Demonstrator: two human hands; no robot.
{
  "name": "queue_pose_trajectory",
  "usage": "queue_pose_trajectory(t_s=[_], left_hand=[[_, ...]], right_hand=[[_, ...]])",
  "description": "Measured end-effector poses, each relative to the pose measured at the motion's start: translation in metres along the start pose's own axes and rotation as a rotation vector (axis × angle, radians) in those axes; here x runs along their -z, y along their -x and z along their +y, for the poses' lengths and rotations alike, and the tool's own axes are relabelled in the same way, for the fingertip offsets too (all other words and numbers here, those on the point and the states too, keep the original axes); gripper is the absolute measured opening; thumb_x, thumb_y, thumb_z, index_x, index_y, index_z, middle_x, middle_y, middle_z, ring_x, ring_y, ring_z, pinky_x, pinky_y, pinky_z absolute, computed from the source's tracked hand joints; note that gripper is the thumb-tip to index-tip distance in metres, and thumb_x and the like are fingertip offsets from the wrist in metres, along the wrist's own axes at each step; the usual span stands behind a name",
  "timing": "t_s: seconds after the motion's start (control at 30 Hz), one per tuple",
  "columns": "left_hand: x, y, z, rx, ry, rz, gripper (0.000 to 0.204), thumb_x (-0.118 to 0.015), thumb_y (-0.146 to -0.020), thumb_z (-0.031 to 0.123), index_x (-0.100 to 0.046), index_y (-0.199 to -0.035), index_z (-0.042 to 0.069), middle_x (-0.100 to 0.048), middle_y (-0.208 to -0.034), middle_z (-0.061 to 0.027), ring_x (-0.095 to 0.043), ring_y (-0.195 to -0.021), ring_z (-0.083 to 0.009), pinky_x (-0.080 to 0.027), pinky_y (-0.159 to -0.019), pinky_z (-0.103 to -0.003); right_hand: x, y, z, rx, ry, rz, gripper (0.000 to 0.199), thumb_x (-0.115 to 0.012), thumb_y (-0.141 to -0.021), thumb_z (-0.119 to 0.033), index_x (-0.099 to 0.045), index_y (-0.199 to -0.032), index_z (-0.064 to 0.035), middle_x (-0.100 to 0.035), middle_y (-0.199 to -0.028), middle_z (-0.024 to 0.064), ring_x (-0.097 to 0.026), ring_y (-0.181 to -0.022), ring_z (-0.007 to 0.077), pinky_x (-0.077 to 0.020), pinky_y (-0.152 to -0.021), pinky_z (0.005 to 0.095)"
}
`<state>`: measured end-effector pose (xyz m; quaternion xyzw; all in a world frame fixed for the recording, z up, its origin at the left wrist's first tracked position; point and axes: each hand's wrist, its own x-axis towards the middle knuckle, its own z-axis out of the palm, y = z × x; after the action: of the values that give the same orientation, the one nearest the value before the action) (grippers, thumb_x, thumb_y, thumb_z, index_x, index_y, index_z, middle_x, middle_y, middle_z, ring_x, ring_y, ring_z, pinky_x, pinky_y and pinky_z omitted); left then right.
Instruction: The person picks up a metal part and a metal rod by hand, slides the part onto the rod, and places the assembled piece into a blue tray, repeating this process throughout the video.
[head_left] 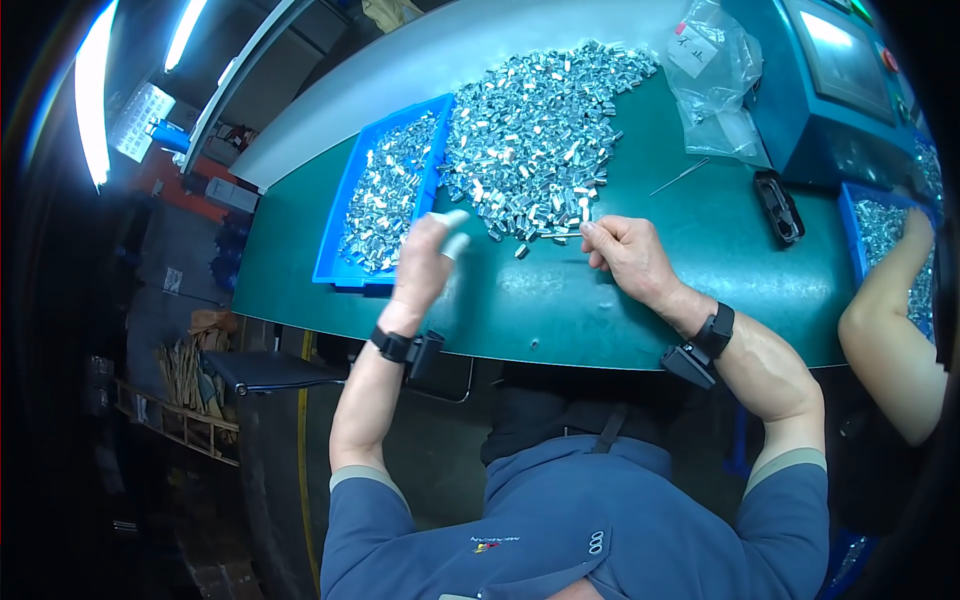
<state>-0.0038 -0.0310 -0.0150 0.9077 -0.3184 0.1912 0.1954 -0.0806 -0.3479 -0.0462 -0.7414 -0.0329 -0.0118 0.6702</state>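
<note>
A large heap of small shiny metal pieces (535, 130) is spread over the green table. Left of it sits a blue tray (325, 245), holding many more of these pieces. My left hand (424, 262) is beside the tray's near right corner, white covers on two fingertips. Its thumb and finger are apart, with nothing visible between them. At the near edge of the heap, my right hand (635, 262) is closed in a pinch on a thin metal rod (562, 235) that points left. A small metal piece (585, 208) shows just above those fingertips; whether it touches them is unclear.
A clear plastic bag (712, 90) with a label lies at the back right, near a teal machine (830, 90) with a screen. Closer are a thin pointed tool (680, 176) and a black holder (778, 208). Another person's arm (890, 310) reaches into a blue tray (853, 225).
</note>
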Motion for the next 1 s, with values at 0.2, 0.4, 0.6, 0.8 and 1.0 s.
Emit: queue_pose_trajectory(t_s=[0.2,0.4,0.6,0.8,1.0], left_hand=[[-0.019,0.006,0.024,0.069,-0.010,-0.112,0.028,-0.080,-0.082,0.008,-0.072,-0.109,0.009,-0.065,-0.095,-0.0089,-0.063,-0.092,-0.0311,-0.052,-0.080,-0.042],[-0.022,0.007,0.024,0.055,0.021,-0.120,0.019,-0.080,-0.084,0.004,-0.074,-0.102,0.007,-0.067,-0.095,-0.0078,-0.066,-0.091,-0.0269,-0.054,-0.076,-0.037],[-0.021,0.004,0.066,0.022,0.247,-0.085,0.018,-0.080,-0.084,0.001,-0.074,-0.100,0.006,-0.070,-0.094,-0.0077,-0.068,-0.088,-0.0256,-0.055,-0.075,-0.035],[-0.024,-0.006,0.091,-0.056,0.310,-0.075,0.018,-0.081,-0.082,0.001,-0.073,-0.098,0.006,-0.071,-0.094,-0.0086,-0.068,-0.088,-0.0287,-0.055,-0.076,-0.038],[-0.032,-0.012,0.102,-0.091,0.298,-0.063,0.016,-0.080,-0.082,0.001,-0.072,-0.095,0.005,-0.070,-0.090,-0.0088,-0.067,-0.085,-0.0285,-0.054,-0.073,-0.039]], right_hand=[[-0.001,0.000,0.003,0.012,-0.019,0.000,0.040,-0.061,-0.104,-0.033,-0.071,-0.081,-0.0024,-0.067,-0.065,0.0031,-0.057,-0.057,0.0085,-0.0439,-0.053,0.0291],[-0.002,0.001,0.003,0.014,0.019,-0.063,0.034,-0.063,-0.104,-0.028,-0.071,-0.086,-0.0012,-0.067,-0.070,0.0020,-0.060,-0.064,0.0081,-0.0464,-0.058,0.0266],[-0.004,0.005,-0.002,0.077,0.130,-0.079,0.027,-0.066,-0.102,-0.024,-0.072,-0.092,0.0000,-0.068,-0.072,0.0031,-0.060,-0.067,0.0093,-0.0467,-0.060,0.0293],[-0.006,0.008,-0.001,0.120,0.160,-0.091,0.028,-0.066,-0.101,-0.025,-0.072,-0.089,-0.0006,-0.068,-0.071,0.0037,-0.059,-0.065,0.0095,-0.0465,-0.059,0.0299],[-0.007,0.006,-0.001,0.092,0.131,-0.119,0.035,-0.062,-0.103,-0.027,-0.071,-0.081,-0.0018,-0.066,-0.063,0.0037,-0.058,-0.058,0.0103,-0.0463,-0.055,0.0309]])
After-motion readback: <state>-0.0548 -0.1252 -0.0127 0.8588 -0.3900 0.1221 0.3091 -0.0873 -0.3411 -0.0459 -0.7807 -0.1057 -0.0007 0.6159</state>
